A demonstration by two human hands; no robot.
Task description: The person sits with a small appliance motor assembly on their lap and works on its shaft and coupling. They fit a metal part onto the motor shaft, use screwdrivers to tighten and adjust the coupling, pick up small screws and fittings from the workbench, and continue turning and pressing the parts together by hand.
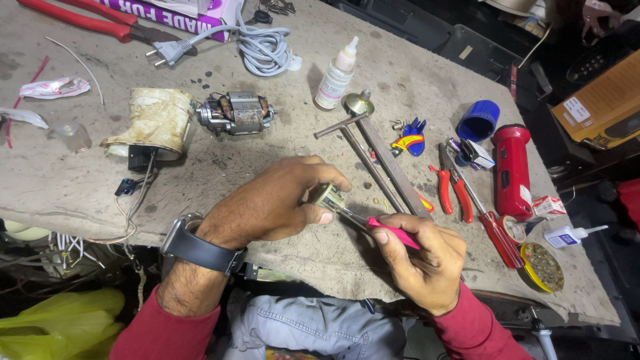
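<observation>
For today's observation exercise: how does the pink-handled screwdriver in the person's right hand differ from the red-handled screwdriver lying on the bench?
The pink-handled screwdriver is gripped in the right hand, its tip at the small metal part held by the left hand; the red-handled screwdriver lies untouched on the bench. The pink handle looks slimmer, the red one thicker. Both have thin metal shafts.

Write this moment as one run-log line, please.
left hand: grips small metal part | right hand: holds pink-handled screwdriver, tip at part | grey workbench
</observation>
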